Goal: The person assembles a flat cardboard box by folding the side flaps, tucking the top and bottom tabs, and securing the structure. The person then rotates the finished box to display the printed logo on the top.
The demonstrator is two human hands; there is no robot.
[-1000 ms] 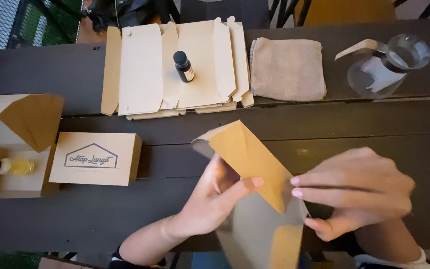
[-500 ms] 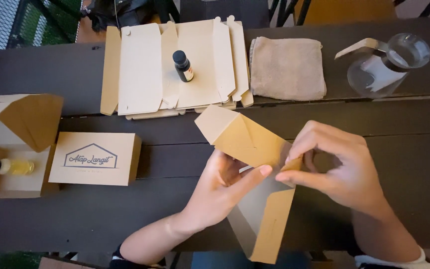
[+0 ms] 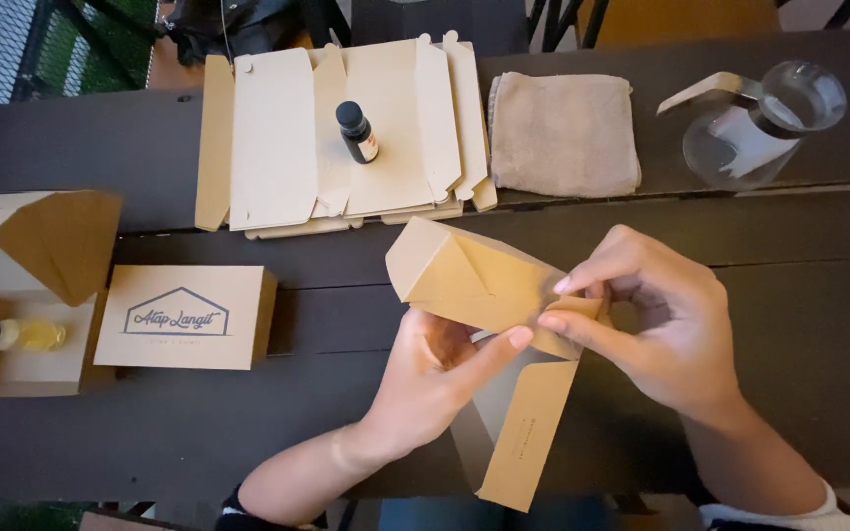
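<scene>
Here, the half-folded brown cardboard box [image 3: 484,295] sits above the near middle of the dark wooden slatted table [image 3: 799,246], held up between both hands. To its right the boards lie bare out to the table edge, and a bare strip also runs between it and the closed printed cardboard box [image 3: 187,317] on the left. Farther back lie a stack of flat pale cardboard blanks [image 3: 277,147] with a small dark bottle [image 3: 356,133] standing on it, a folded grey cloth [image 3: 563,133] and a clear glass carafe [image 3: 759,123] (all well apart from the hands). The left hand [image 3: 435,369] grips the box from below, thumb along its edge. The right hand [image 3: 656,320] pinches a flap at the box's right end. One long flap hangs loose toward the person.
</scene>
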